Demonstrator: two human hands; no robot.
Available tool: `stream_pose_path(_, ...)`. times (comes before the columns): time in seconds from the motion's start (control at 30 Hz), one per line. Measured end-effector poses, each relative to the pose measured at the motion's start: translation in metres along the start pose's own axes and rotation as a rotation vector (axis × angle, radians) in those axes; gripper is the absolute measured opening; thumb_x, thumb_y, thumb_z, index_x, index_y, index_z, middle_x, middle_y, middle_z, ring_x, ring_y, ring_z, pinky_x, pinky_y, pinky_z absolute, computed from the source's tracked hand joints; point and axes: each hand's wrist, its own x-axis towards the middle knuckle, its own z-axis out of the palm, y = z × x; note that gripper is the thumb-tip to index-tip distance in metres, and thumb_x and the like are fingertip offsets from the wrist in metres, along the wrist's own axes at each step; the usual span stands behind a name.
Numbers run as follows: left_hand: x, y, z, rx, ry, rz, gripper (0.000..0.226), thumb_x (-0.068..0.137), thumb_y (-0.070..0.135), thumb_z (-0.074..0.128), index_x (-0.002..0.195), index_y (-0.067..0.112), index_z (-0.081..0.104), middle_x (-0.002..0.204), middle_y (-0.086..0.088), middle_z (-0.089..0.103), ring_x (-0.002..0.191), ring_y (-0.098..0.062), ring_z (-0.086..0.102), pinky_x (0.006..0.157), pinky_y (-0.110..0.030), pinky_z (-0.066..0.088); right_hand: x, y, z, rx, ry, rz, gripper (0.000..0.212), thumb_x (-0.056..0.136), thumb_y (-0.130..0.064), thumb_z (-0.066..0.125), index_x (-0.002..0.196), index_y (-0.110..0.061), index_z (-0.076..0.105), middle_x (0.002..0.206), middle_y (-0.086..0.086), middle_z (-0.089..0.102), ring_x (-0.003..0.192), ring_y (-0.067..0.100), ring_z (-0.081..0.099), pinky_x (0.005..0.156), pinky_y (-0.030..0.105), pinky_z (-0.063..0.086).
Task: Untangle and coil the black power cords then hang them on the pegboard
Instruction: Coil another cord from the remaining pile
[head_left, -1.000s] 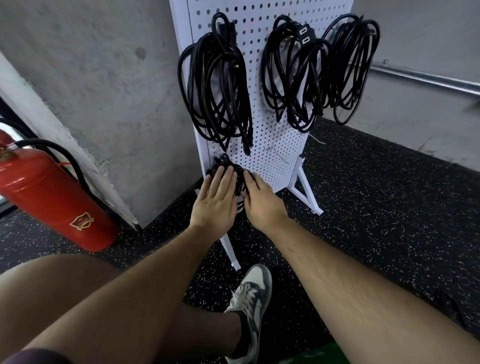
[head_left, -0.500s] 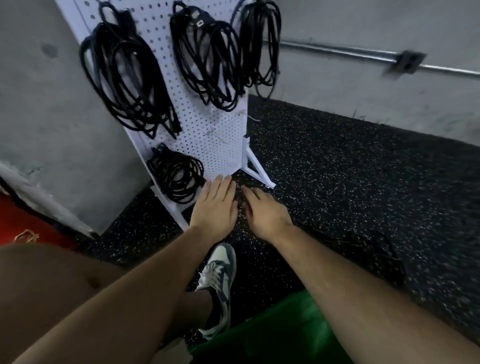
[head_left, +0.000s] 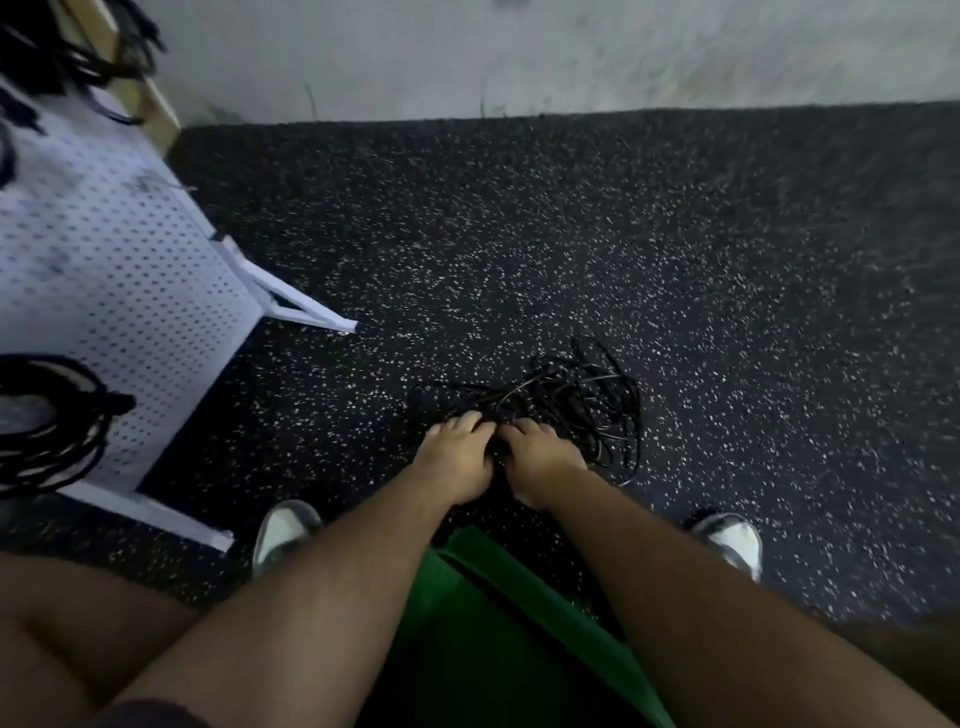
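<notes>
- Pegboard (head_left: 130, 249): white, slanting across my 9 to 10 o'clock.
- Coiled cord (head_left: 47, 421): black, hangs against the board's lower part at the far left edge.
- Hung cords (head_left: 57, 57): more black loops at 11 o'clock in the top corner, too blurred to count.
- Pegboard foot (head_left: 306, 312): white brace resting on the speckled floor (head_left: 519, 234), at 10 o'clock from my hands.
- Left shoe (head_left: 285, 530): toe showing at 7 o'clock from my hands, just beside my left forearm.
- Left hand (head_left: 457, 457): palm down, fingers bent, tips at the near edge of the tangle. I cannot tell whether they hold a strand.
- Tangled cords (head_left: 576, 400): loose black heap on the floor at 12 to 1 o'clock from my hands, well apart from the pegboard.
- Right hand (head_left: 540, 462): just beside the left, fingers curled down among the loops. Whether it has a grip I cannot tell; a dark strand shows between the two hands.
- Green surface (head_left: 493, 623): at 6 o'clock, between my forearms. I can't tell what it is.
- Right shoe (head_left: 732, 540): at 4 o'clock from my hands.
- Grey wall (head_left: 571, 52): runs along 12 o'clock, meeting the floor.
</notes>
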Motion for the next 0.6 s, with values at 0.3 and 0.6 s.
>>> stream_pose_path(0.3,0.075,0.011,0.028,-0.101,-0.259,-0.093,0.063,0.096,0.037,0.054,0.154,0.041,0.031,0.17,-0.001,-0.001,0.151,-0.033,0.019,0.121,-0.048,0.027,0.028,0.055,0.022,0.119,0.014,0.24,0.044,0.098,-0.032,0.05,0.141,-0.023,0.049,0.167,0.013,-0.015,0.153,0.037,0.001,0.114,0.048,0.032)
stream_pose_path(0.6,0.094,0.039,0.017,-0.363,-0.035,-0.112,0.102,0.091,0.018,0.065,0.16,0.038,-0.008,0.171,-0.001,-0.002,0.154,-0.028,0.013,0.122,-0.046,0.024,0.05,0.075,0.004,0.67,0.258,0.309,0.026,0.095,-0.007,0.051,0.117,-0.019,0.055,0.107,0.0,0.068,0.103,0.023,0.066,0.077,0.03,0.045)
